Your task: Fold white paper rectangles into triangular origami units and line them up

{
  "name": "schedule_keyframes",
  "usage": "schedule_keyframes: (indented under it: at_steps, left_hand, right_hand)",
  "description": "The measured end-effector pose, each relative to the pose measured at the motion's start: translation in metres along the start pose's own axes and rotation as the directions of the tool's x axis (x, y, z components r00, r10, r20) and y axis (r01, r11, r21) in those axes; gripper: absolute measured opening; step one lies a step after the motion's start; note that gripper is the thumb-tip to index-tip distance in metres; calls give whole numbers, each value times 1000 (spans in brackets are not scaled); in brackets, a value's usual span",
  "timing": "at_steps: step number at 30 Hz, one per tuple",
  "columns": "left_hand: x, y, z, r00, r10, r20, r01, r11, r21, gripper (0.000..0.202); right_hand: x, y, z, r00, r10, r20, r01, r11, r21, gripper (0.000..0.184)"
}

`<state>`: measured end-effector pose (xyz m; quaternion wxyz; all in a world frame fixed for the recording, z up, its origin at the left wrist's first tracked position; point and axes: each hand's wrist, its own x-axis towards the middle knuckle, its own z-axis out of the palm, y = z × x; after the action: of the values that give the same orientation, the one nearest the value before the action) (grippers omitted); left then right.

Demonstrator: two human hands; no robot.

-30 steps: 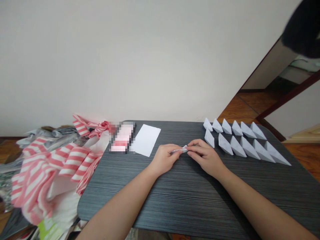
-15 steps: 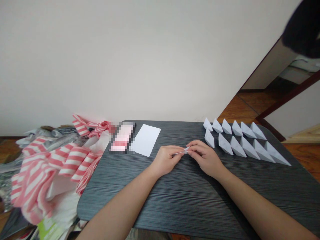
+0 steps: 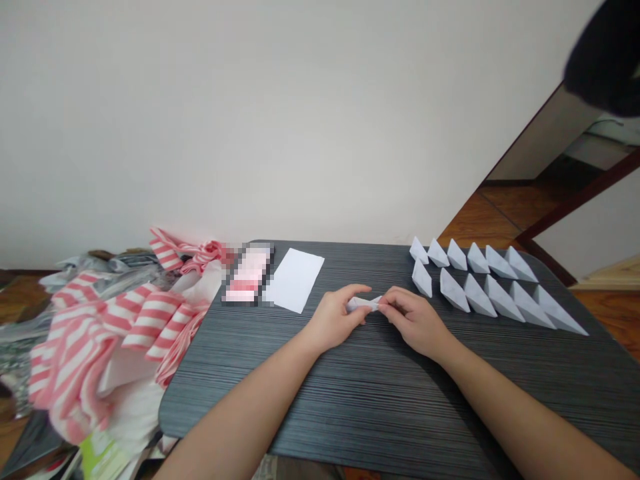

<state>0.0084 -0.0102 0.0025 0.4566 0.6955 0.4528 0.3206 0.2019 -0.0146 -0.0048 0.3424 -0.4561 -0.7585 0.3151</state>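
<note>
Between my hands is a small folded white paper, narrow and creased. My right hand pinches its right end between fingers and thumb. My left hand holds its left end loosely, with the fingers arched above it and the thumb below. Both hands are over a dark grey wood-grain table. To the right, several white folded paper boats stand in two rows, apart from my right hand. A flat white paper sheet lies left of my left hand.
A pixelated pink-and-white item lies beside the sheet. Pink-striped fabric heaps past the table's left edge. A blurred dark object hangs in the top right corner. Wooden floor shows beyond the table's far right corner.
The folded paper looks wider and less tightly pinched than before. My left fingers have lifted and arched above it. The whole view has shifted slightly.
</note>
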Motion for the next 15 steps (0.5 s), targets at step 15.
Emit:
schedule_keyframes:
  at_steps: [15]
  left_hand:
    - [2, -2, -1, 998, -64, 19, 66, 989, -131, 28]
  right_hand:
    - [-1, 1, -1, 990, 127, 54, -128, 992, 12, 23]
